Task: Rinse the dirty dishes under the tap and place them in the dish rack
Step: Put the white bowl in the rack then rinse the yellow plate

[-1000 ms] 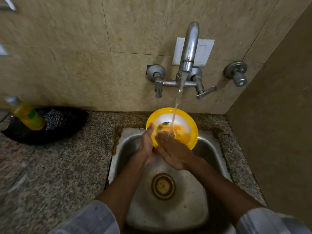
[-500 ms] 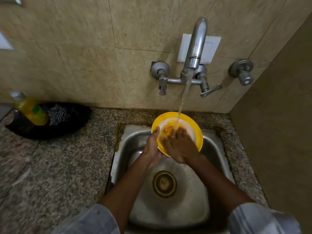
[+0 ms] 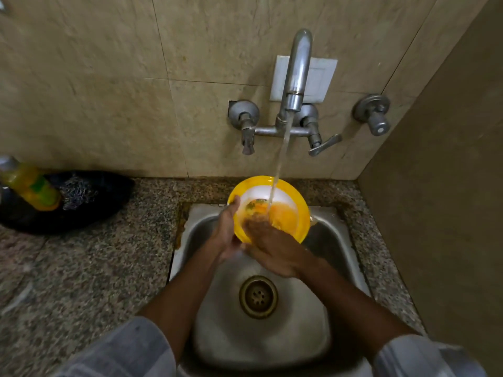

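While the tap (image 3: 295,85) stream strikes the yellow plate (image 3: 288,191), you are mid-rinse. Plate sits tilted over the steel sink (image 3: 272,341), face toward you; round, so no long axis. Left hand (image 3: 227,231) grips its rim; right hand (image 3: 275,250) fingers rub inside, flat. Orange residue remains beyond your fingertips: next, rotate and rub. No rack visible.

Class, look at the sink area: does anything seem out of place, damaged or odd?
Brownish staining runs along the sink's left rim where it meets the granite counter, like rust or worn sealant. Otherwise nothing stands out.
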